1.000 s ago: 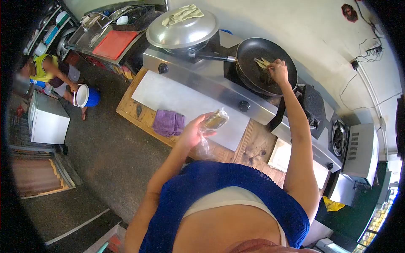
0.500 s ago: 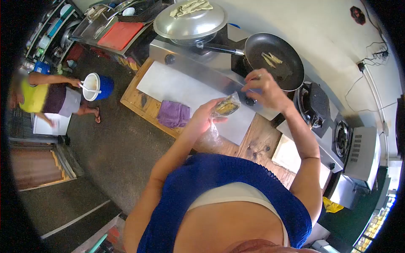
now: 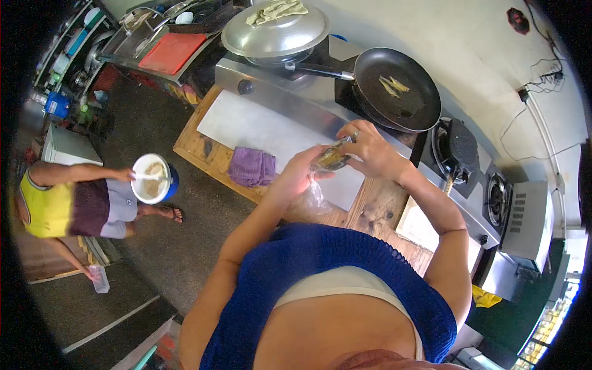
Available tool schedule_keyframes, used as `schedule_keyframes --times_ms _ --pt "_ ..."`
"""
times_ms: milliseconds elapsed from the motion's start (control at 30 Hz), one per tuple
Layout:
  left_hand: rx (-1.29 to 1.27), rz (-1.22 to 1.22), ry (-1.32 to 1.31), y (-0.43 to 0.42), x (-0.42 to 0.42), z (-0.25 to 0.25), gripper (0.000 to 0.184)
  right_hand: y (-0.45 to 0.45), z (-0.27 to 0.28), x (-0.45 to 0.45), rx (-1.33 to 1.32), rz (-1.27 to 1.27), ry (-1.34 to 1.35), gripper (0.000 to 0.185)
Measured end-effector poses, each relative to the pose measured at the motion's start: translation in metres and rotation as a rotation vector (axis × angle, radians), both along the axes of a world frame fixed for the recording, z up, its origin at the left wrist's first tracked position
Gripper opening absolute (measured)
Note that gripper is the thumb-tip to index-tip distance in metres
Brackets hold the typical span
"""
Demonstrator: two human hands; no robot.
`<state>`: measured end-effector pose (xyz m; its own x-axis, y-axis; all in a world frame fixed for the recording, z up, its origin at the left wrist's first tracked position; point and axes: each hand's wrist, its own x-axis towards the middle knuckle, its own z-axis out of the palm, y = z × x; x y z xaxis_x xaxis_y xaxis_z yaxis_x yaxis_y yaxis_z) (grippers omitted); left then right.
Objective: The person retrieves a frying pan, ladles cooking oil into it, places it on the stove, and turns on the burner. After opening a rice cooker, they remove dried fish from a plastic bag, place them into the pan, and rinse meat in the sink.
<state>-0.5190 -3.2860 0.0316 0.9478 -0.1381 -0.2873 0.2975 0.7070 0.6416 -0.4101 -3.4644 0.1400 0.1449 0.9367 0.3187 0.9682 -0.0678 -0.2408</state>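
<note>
My left hand (image 3: 303,171) is wrapped round a small clear plastic bag (image 3: 317,196) with small fish inside, its loose end hanging below the palm. Against the bag's opening is my right hand (image 3: 369,151), wearing a ring, its fingers bent and pressed to the contents; what they pinch is hidden. Several small dried-looking fish (image 3: 393,85) lie in a black frying pan (image 3: 422,92) on the stove, beyond my hands. A folded purple cloth (image 3: 251,166) rests on the white surface and wooden table, left of the bag.
A large lidded pot (image 3: 277,34) stands left of the pan, and a black cooker (image 3: 457,145) sits on the right burner. At the left, another person (image 3: 74,197) carries a blue and white bucket (image 3: 174,185). A red board (image 3: 172,52) lies near the sink.
My right hand has moved from the pan back to the bag in my left hand. Fish now lie released in the pan. The other person has walked closer with the bucket.
</note>
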Motion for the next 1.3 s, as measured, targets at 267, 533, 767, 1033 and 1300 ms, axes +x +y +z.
schedule_keyframes --times_ms 267,533,767,1033,1300 --pt "0.051 -0.036 0.023 -0.007 0.004 0.0 0.038 -0.008 0.02 0.0 0.024 -0.035 0.03 0.017" --pt "-0.005 -0.042 -0.006 -0.002 -0.001 -0.016 0.041 -0.055 0.036 0.105 0.147 -0.557 -0.12 0.011" --pt "-0.021 -0.045 -0.017 -0.001 -0.005 -0.022 0.041 -0.057 -0.059 0.2 0.101 -0.826 -0.35 0.009" --pt "-0.145 -0.024 0.036 0.002 -0.007 -0.029 0.042 -0.06 -0.084 0.214 -0.001 -0.79 -0.393 0.012" --pt "-0.098 -0.001 0.043 0.002 -0.004 -0.023 0.042 -0.068 -0.07 0.187 -0.124 -0.754 -0.354 0.021"
